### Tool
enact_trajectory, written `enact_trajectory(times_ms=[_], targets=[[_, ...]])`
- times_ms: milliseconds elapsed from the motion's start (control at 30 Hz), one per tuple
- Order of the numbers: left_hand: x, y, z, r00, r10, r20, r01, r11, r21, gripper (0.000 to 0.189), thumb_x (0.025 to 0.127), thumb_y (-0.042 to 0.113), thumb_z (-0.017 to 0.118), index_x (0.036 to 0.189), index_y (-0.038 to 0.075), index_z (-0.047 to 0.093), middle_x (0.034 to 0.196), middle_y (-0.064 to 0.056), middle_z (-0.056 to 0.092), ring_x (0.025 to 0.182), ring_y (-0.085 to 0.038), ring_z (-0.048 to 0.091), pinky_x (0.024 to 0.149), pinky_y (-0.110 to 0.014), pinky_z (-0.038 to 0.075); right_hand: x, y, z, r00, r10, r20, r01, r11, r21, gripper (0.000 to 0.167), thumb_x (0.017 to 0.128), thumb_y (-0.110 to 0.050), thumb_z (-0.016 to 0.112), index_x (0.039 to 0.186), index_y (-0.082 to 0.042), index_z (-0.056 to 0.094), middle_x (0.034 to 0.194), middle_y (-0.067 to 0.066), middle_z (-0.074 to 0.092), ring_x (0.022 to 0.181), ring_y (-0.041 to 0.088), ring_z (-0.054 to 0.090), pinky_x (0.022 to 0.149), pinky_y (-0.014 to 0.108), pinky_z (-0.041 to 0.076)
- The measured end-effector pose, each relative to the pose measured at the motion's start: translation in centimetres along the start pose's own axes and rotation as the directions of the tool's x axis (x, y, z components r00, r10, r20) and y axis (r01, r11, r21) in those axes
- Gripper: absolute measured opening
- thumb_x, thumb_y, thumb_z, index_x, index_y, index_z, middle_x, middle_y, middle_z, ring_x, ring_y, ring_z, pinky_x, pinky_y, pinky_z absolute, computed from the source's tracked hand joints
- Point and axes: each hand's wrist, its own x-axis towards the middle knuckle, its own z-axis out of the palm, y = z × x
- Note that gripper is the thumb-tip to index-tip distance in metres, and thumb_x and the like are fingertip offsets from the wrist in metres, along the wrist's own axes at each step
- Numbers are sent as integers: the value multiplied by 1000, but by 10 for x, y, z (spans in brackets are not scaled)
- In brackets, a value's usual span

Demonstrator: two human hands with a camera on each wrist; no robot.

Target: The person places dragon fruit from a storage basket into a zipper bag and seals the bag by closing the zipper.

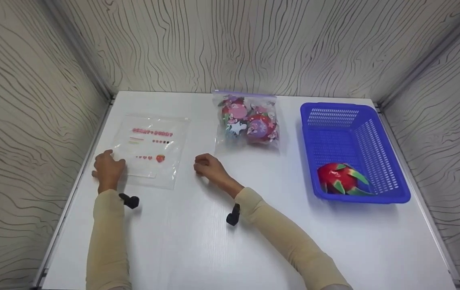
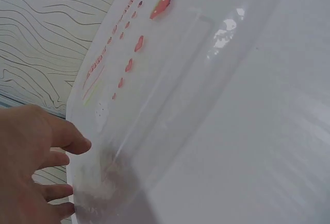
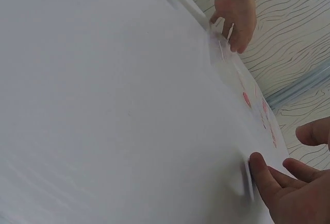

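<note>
A clear flat plastic bag (image 1: 149, 151) with red printed lettering, hearts and a strawberry lies at the left of the white table. My left hand (image 1: 109, 167) is at its lower left edge, fingers spread and loosely bent. In the left wrist view, that thumb and the fingers (image 2: 59, 190) stand at the bag's border. My right hand (image 1: 212, 167) hovers low over the table, right of the bag. In the right wrist view, its fingertips (image 3: 258, 162) hold a thin flat piece (image 3: 249, 180), seen edge-on; what it is does not show.
A filled zip bag (image 1: 250, 121) with red fruit-like shapes and colourful prints stands at the back middle. At the right sits a blue plastic basket (image 1: 308, 149) with a red toy dragon fruit (image 1: 338, 179) inside. Wood-patterned panels (image 1: 254, 44) enclose the table on three sides.
</note>
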Motion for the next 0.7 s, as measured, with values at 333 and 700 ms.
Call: enact_trajectory(times_ms=[333,700], targets=[[1,2,3,1000,-18,25,17,999,44,71,94,14,57,158,-7,37,160,-39,33,149,-57,30,121,-71,25,-1,-2,0,999,27,36,-27,999,22,46,104,-16,64,144,4,53,148,23,59,133,34,64,107,38,58],[-3,1,5,1000,-6,27,10,992,-124,63,103,16,49,156,-15,36,150,-39,48,144,-55,44,124,-61,38,-1,-2,1,998,42,36,-43,999,33,48,104,-14,63,146,5,52,149,24,59,133,36,64,103,38,60]])
